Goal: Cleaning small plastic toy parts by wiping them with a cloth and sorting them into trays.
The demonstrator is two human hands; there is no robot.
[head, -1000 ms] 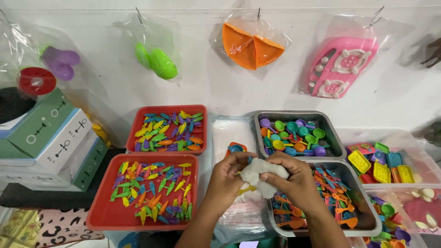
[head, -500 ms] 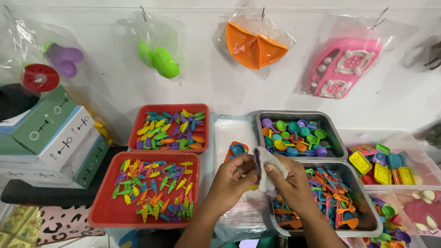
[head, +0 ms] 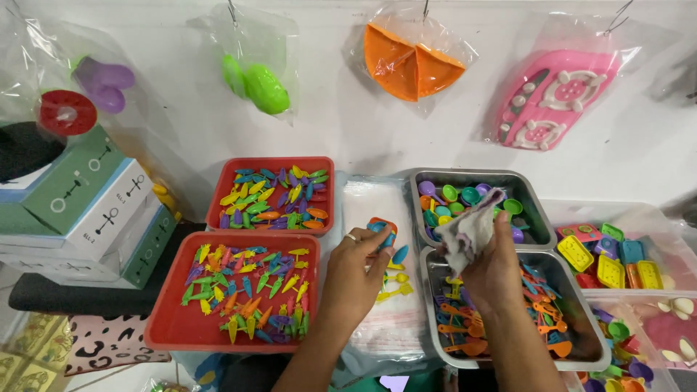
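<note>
- Hanging on the white wall are four clear bags on hooks: a purple toy [head: 105, 78] at far left, a green toy [head: 255, 83] next to it, two orange wedge-shaped dishes [head: 411, 67] in the middle, and a pink toy stove [head: 552, 98] at right.
- Stacked boxes [head: 87, 210] in green, white and blue stand at left, with a round red disc [head: 67, 112] in plastic above them.
- Two red trays [head: 163, 330] on the surface hold small coloured carrot and leaf pieces.
- Two metal trays [head: 541, 218] at right hold coloured toy spoons and spatulas; clear tubs further right hold square toy pieces.
- The right hand [head: 494, 272] is clenched around a crumpled grey-white cloth [head: 472, 229], lifted above the metal trays, its loose end pointing up.
- The left hand [head: 356, 272] rests on a stack of clear bags [head: 370, 210] between the trays, its fingertips gripping a small blue and orange toy piece [head: 381, 229]; yellow and blue bits lie just beside it.
</note>
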